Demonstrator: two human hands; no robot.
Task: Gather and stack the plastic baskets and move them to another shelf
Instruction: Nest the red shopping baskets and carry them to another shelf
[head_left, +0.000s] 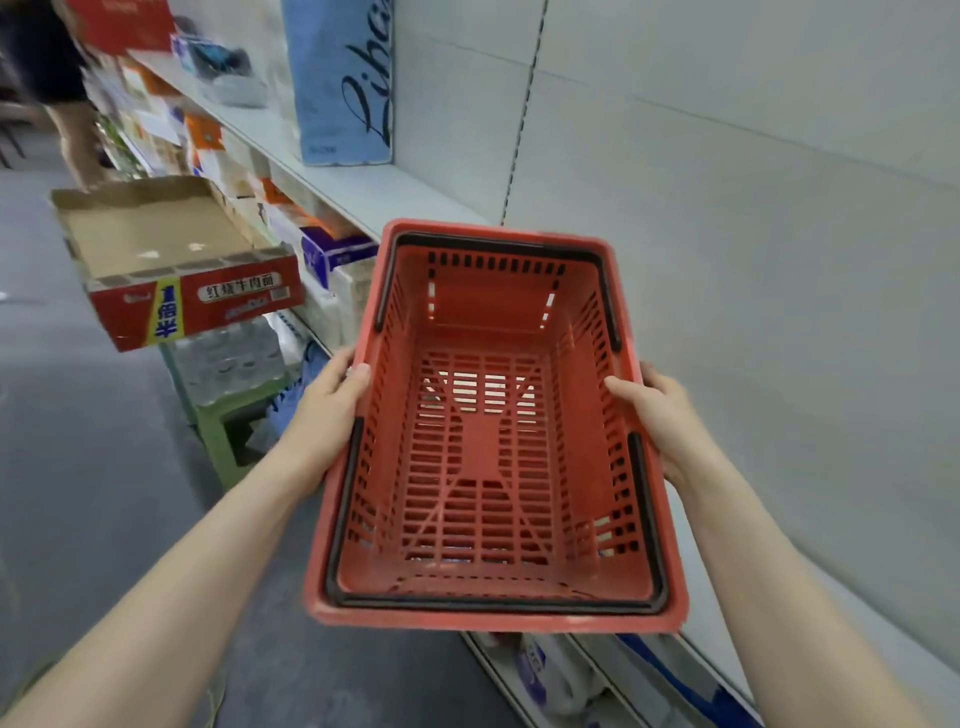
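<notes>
Two hands carry the red basket (493, 431): your left hand (327, 410) and right hand (662, 415) each clamp a long rim, thumbs inside the wall, fingers curled outside underneath. It looks light and stiff, so keep that mid-rim grip. Between your fingers it's empty, slotted red plastic, black handles (647, 499) folded flat, held beside the bare shelf (363, 192).

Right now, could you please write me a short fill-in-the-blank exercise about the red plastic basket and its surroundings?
1. The red plastic basket is gripped by ____ hands, the left hand and right hand.
2. Inside, the basket is ____.
3. Its black handles lie folded ____ along the rim.
4. The open cardboard tray sits to the basket's ____.

Answers: both; empty; down; left
</notes>
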